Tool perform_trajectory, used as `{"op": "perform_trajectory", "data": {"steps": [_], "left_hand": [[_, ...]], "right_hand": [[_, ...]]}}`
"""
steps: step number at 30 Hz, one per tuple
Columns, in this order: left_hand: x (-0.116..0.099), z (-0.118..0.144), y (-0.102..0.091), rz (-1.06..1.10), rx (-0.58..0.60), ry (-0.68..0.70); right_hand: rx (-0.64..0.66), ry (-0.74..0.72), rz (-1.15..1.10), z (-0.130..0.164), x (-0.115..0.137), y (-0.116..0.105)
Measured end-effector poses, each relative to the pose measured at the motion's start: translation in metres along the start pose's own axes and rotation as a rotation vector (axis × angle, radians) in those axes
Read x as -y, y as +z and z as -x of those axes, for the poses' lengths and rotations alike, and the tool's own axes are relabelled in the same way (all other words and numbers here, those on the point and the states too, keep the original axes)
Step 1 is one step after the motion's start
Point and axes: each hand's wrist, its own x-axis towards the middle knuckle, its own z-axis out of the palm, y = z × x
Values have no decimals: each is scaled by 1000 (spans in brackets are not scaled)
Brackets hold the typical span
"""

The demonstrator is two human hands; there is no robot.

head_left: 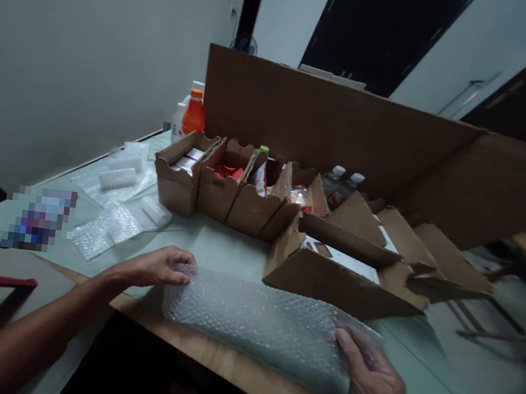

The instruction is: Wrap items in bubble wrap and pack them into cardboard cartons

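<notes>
The head camera looks down at a table (218,249) covered with a pale green sheet. A long sheet of bubble wrap (252,320) lies flat along the near edge of the table, and both hands are on it. The left hand (158,267) presses its fingers on the left end, flat and not gripping. The right hand (376,390) holds the right end, with the thumb on top and the fingers under the edge, as far as I can see. Just behind the wrap stands an open cardboard box (344,277), and further back is a row of small cardboard bins (226,186) with packets inside. An orange bottle (193,113) stands behind the bins, and some smaller pieces of bubble wrap (116,217) lie at the left. The risk I see is that the sheet is near the table edge and is slippery: if one hand lets go, it may slide off the table. Its far side could also catch on the box.
</notes>
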Motion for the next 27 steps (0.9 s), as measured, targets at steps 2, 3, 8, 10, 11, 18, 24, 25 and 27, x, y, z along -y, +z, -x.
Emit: {"op": "perform_trajectory", "data": {"steps": [2,3,8,10,11,18,24,25,27], "left_hand": [[4,-11,5,-114,-14,-32],[7,-17,9,-229,-46,-47],[9,-27,39,-868,-537,140],[-3,-24,59,-939,-650,322],[-9,-22,71,-952,-626,421],[5,-23,119,-1050,-57,568],[37,7,72,-1187,-135,426],[39,11,67,-1190,-141,406],[42,15,61,-1169,-124,365]], "right_hand": [[30,57,52,3,-22,-3],[46,59,106,4,-33,-7],[-171,-236,497,4,-62,-28],[-192,-423,579,9,-54,-20],[-130,-511,600,14,-47,-10],[643,-821,573,71,-21,95],[433,-773,717,53,-87,34],[373,-731,753,47,-100,17],[271,-620,816,34,-119,-15]]}}
